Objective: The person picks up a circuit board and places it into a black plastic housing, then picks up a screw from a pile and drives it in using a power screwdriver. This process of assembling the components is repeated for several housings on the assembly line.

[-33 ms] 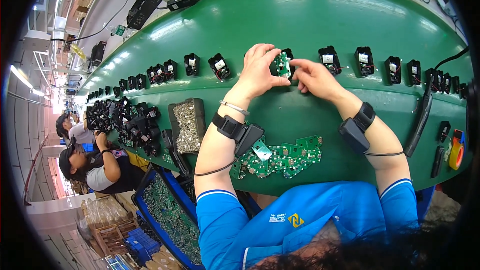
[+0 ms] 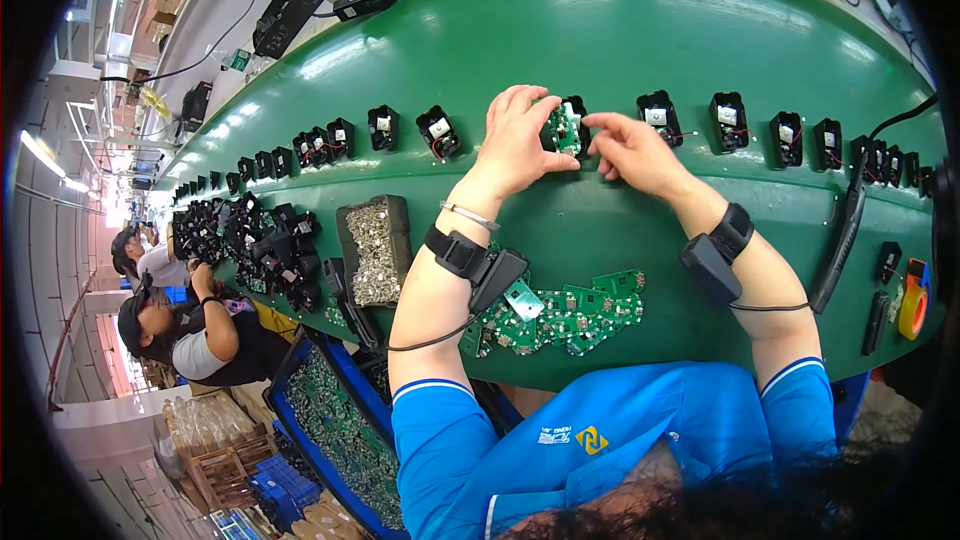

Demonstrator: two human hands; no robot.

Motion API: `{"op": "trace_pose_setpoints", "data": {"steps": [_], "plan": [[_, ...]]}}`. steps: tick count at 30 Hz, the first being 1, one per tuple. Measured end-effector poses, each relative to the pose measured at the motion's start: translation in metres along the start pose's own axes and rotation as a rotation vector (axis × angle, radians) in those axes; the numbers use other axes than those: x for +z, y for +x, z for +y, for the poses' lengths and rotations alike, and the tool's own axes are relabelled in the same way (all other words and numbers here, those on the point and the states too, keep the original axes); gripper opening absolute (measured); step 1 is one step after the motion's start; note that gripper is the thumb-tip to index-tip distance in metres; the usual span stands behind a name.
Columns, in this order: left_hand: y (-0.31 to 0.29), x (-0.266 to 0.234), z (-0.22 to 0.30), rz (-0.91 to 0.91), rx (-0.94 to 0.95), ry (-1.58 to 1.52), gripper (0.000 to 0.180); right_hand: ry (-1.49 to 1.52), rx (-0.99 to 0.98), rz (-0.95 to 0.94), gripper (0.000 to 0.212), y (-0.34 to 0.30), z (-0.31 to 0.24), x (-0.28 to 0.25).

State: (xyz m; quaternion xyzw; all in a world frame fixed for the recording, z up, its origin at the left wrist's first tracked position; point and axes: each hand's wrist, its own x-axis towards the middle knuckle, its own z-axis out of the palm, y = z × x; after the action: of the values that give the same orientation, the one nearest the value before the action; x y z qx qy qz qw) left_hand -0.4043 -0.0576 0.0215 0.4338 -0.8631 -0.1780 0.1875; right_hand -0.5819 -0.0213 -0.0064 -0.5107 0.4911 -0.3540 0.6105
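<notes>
Over the green tabletop (image 2: pixel 600 30), our left hand (image 2: pixel 512 145) has a circuit board (image 2: pixel 566 132) in its grip; whether our right hand (image 2: pixel 642 154) does, we cannot tell.

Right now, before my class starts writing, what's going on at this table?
The person holds a green circuit board in the left hand, at a black housing; the right hand is close beside it, contact unclear. Loose circuit boards lie on the green table nearer the person, and more black housings stand in a row to both sides.
</notes>
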Motion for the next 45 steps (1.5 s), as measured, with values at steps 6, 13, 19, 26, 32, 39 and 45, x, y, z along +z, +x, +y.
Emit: {"op": "trace_pose_setpoints", "data": {"steps": [6, 13, 19, 26, 32, 39, 45], "plan": [[-0.002, 0.009, 0.003, 0.082, 0.058, 0.194, 0.068, 0.018, 0.003, 0.046, 0.024, -0.007, -0.013, -0.013], [0.003, 0.012, 0.004, 0.117, 0.048, 0.186, 0.07, 0.036, 0.033, 0.066, 0.023, -0.017, -0.014, -0.019], [0.003, 0.013, 0.002, 0.102, 0.009, 0.161, 0.071, 0.028, 0.043, 0.05, 0.022, -0.02, -0.013, -0.018], [0.001, 0.013, 0.009, 0.092, 0.001, 0.231, 0.073, 0.041, 0.042, 0.029, 0.02, -0.022, -0.01, -0.019], [0.0, 0.009, 0.004, 0.129, 0.031, 0.211, 0.059, 0.033, 0.048, 0.026, 0.021, -0.03, -0.008, -0.019], [-0.005, 0.003, 0.005, 0.062, 0.073, 0.446, 0.054, -0.235, -0.192, 0.038, 0.023, -0.025, 0.006, -0.002], [-0.001, 0.01, 0.013, 0.072, 0.07, 0.502, 0.057, -0.159, -0.169, 0.059, 0.024, -0.053, -0.005, -0.009]]}}
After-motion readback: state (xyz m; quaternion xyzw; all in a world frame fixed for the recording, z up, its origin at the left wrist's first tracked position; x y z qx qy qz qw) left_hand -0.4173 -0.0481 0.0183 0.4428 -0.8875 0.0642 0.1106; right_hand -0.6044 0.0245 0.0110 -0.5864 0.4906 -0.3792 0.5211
